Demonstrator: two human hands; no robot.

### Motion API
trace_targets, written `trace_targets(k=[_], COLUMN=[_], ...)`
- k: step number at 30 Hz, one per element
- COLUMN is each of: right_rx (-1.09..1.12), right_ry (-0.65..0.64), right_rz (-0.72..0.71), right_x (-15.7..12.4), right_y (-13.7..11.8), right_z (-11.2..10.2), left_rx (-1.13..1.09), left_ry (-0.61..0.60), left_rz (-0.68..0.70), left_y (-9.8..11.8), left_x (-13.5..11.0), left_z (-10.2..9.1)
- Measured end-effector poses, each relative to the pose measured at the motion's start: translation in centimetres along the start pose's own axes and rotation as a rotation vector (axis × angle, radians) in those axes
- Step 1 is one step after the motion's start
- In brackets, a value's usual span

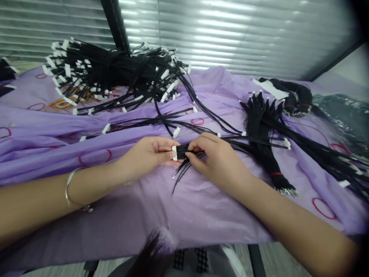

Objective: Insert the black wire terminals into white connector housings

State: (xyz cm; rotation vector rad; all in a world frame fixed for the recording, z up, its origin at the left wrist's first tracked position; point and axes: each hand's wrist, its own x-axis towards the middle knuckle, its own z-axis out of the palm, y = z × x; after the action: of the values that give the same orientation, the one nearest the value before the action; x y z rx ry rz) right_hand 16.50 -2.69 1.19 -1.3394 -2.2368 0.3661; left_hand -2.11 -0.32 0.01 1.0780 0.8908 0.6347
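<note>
My left hand [150, 154] pinches a small white connector [174, 152] at the end of a short bunch of black wires [184, 151]. My right hand [215, 156] grips those same wires just right of the connector, fingers closed round them. Loose wire ends [180, 175] hang down below both hands. Both hands rest low over the purple cloth [173, 204] at the middle of the table. A thin bracelet sits on my left wrist.
A big heap of black wires with white connectors [115, 73] lies at the back left. A tied bundle of black wires [262, 138] with bare metal tips lies to the right, another bundle [294, 98] behind it. Window blinds close off the back.
</note>
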Motion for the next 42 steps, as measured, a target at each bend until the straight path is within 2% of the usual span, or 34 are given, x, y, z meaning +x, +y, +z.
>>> trace_targets(k=[6,14,21,29,33,37,39,42], right_rx=[0.041,0.059,0.016,0.151,0.097,0.042,0.001,-0.077], right_ry=[0.014,-0.036,-0.065,-0.059,-0.05,-0.063,-0.021,0.127], right_rz=[0.002,-0.032,0.007,0.049,0.095,0.062,0.021,-0.059], right_x=[-0.1,0.0,0.1,0.3,0.4,0.3,0.1,-0.2], right_y=[0.5,0.5,0.2,0.6,0.2,-0.1,-0.3,-0.5], right_z=[0.0,0.1,0.5,0.7,1.2,1.2,0.6,-0.7], left_rx=[-0.008,-0.006,0.036,0.039,0.036,0.0,-0.039,-0.133], left_ry=[-0.02,-0.002,-0.001,-0.007,0.012,0.013,0.022,0.074], left_rz=[0.018,0.018,0.003,0.0,0.002,-0.01,-0.009,0.022], left_y=[-0.1,-0.1,-0.1,0.0,-0.2,-0.1,0.0,0.3], left_x=[0.0,-0.1,-0.1,-0.1,0.0,0.1,0.0,0.0], left_z=[-0.2,-0.1,-0.1,-0.2,-0.3,-0.1,0.0,0.0])
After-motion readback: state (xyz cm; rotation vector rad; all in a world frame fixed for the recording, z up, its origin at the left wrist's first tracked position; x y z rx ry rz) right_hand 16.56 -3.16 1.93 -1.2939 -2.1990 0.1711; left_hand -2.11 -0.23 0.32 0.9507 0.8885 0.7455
